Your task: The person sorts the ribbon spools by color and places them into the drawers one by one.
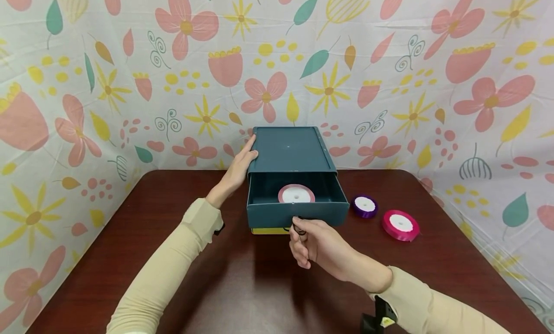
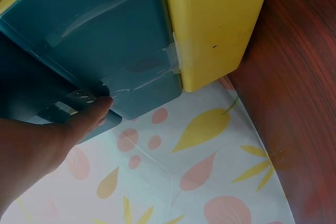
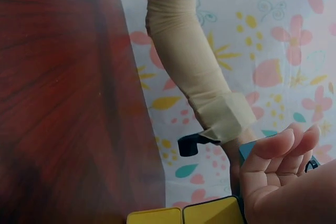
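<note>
A dark teal drawer box stands on the table above a yellow lower section. Its teal drawer is pulled out toward me, and a spool of pink ribbon with a white core lies inside. My left hand rests against the box's left side, its fingers extended along the upper edge. At the drawer's front, my right hand pinches the small dark pull between thumb and index finger. The other right fingers are loosely bent below it. In the right wrist view the drawer front is mostly hidden behind the hand.
To the right of the box lie a purple ribbon spool and a larger magenta ribbon spool. The dark red-brown table extends around the box. Behind it hangs a floral-patterned cloth, close to the box's back.
</note>
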Motion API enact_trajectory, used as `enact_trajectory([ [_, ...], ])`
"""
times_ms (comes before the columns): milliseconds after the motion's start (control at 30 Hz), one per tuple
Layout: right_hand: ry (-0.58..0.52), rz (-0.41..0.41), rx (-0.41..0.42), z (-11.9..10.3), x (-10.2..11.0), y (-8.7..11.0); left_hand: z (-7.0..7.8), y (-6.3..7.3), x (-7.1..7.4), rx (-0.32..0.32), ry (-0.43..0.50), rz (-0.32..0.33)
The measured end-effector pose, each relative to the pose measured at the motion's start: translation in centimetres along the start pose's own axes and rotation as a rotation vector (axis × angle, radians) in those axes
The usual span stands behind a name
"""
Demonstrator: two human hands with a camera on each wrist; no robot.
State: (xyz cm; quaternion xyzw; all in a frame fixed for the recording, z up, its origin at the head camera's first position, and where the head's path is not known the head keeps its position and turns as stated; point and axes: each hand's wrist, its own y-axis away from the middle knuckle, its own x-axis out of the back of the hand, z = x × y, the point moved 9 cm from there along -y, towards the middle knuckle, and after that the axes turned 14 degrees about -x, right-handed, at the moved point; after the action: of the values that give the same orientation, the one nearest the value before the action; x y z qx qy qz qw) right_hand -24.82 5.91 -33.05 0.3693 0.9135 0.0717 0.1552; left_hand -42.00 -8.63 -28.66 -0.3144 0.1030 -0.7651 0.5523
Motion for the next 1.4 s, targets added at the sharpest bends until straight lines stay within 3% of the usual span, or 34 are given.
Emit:
enact_trajectory([
  [300,0.012,0.028,0.017,-0.7,1.2,-1.1,-0.1,0.1,-0.1,0.003,0.002,-0.011],
  [700,0.004,0.093,-0.028,-1.1,3.3,-3.0,0.2,0.0,0.0,0.02,0.031,-0.014],
  [1400,0.015,0.154,-0.034,-1.8,5.0,-4.7,-0.1,0.0,0.0,0.032,0.045,-0.021],
])
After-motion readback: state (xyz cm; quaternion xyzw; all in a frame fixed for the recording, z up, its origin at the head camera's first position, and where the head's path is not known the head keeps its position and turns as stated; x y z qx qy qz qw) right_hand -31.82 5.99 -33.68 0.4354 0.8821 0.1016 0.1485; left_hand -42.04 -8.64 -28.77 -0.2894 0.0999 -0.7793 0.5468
